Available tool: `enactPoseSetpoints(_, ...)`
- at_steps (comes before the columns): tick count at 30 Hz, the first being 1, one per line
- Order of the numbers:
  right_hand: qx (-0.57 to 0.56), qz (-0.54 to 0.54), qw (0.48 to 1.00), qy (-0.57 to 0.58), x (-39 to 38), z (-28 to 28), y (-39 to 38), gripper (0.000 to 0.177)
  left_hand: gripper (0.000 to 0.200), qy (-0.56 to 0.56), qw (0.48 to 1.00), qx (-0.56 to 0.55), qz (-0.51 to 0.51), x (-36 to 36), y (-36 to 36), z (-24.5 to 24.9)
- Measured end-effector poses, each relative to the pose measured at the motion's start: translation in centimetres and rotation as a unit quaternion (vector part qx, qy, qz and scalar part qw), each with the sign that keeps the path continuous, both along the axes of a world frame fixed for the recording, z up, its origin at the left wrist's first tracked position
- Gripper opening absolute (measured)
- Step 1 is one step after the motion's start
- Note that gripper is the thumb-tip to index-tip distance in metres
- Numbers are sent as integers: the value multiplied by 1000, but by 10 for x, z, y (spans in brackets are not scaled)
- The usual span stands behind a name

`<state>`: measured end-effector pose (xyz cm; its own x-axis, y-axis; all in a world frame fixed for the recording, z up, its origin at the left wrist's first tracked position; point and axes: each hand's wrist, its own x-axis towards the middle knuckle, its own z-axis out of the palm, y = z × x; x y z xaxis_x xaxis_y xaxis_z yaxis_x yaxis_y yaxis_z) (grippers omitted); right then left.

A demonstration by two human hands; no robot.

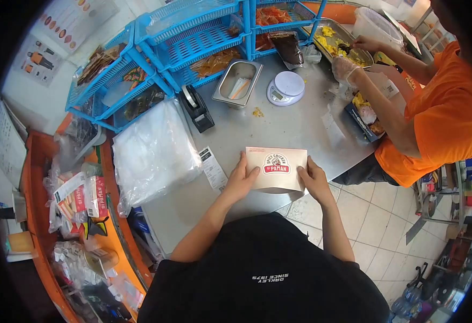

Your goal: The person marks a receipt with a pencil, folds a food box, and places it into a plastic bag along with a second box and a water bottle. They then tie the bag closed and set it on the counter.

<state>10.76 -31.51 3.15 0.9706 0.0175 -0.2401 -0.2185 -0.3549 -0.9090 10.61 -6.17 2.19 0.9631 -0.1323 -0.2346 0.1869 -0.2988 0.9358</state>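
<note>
A cream paper box with a red and black chicken logo is held between my two hands over the front edge of the steel table. My left hand grips its left side, thumb on the front face. On the right side my right hand grips it the same way. The fingers behind the box are hidden. Left of the box lies a printed paper slip, beside a stack of clear plastic bags.
A black tape dispenser, a steel container and a white scale stand behind. Blue racks line the back. At right, a co-worker in orange handles food over a tray, near a filled box.
</note>
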Motion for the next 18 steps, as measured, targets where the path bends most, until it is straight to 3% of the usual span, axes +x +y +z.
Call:
enactPoseSetpoints(1, 71, -9, 997, -37, -4, 3, 0, 77, 73, -70, 998, 5, -2, -3, 1, 4)
enactPoseSetpoints(2, 71, -9, 997, -40, -6, 8, -4, 77, 73, -73, 997, 6, -3, -6, 4, 8)
enactPoseSetpoints(4, -90, 136, 970, -178, -18, 28, -14, 84, 62, -207, 973, -7, -99, -18, 11, 17)
enactPoseSetpoints(7, -109, 169, 967, -157, -24, 42, -10, 71, 50, -281, 942, 72, -170, -16, 13, 7)
enactPoseSetpoints(11, -146, 147, 960, -188, -23, 34, -9, 54, 41, -293, 943, 52, -147, -13, 6, 3)
enactPoseSetpoints(18, -217, 158, 932, -242, -21, 9, -22, 52, 36, -348, 929, 56, -112, -11, 4, -13)
